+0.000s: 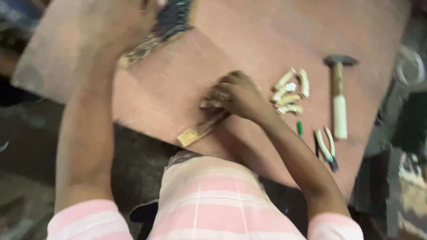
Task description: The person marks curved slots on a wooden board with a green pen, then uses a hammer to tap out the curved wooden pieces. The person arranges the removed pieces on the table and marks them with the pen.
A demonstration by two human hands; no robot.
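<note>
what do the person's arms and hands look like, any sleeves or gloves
Both arms are bare from the upper arm down, with short sleeves in pink with thin white stripes, matching the shirt. The right hand shows no glove, ring or watch. The left hand is blurred and partly cut off at the top edge.

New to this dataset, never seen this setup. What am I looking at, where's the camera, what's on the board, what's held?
No machine here: a person works with two bare hands. The one picture comes from a camera on their head, looking down. The right hand rests on a reddish board, fingers on small pale pieces at a thin wooden strip; the blur hides the grip. The left hand, at the top edge, is mostly out of view near a dark patterned piece. Also there: a pile of pale pieces, a hammer, pliers.
</note>
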